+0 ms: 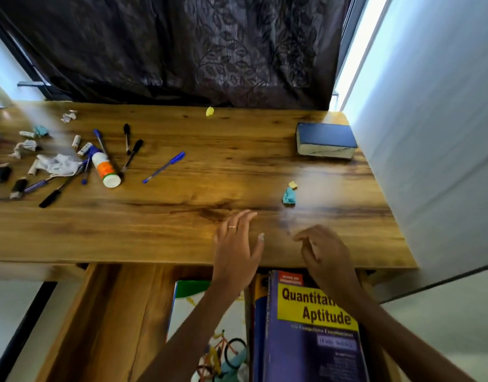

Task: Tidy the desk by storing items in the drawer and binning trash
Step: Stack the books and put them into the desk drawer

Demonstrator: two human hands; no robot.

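1. The left hand (pixel 236 245) lies palm down on the worktop (pixel 182 216) near its front edge, fingers straight and slightly spread, a ring on one finger; its grip is fully open and holds nothing.
2. The right hand (pixel 324 250) hovers just beside it, toward the front right corner, with fingers curled loosely downward; this grip has hold of nothing that can be seen, though the fingertips are blurred.
3. Both forearms reach up from the lower edge of the view, crossing over the open drawer (pixel 113 312) below the worktop's front edge.
4. In the drawer, a purple and yellow book (pixel 309 332) lies on the right, with a white picture book (pixel 190 307) beside it on the left.
5. A crumpled teal paper (pixel 289 196) with a small yellow scrap (pixel 292 184) touching it sits just beyond the right hand, toward the right edge.
6. A thick blue book (pixel 325 140) lies at the back right corner.
7. Another yellow scrap (pixel 209 111) rests at the back edge, near the middle.
8. Toward the left edge lie a glue bottle (pixel 106 169), a blue pen (pixel 164 167), black markers (pixel 131 157) and crumpled white papers (pixel 58 164).
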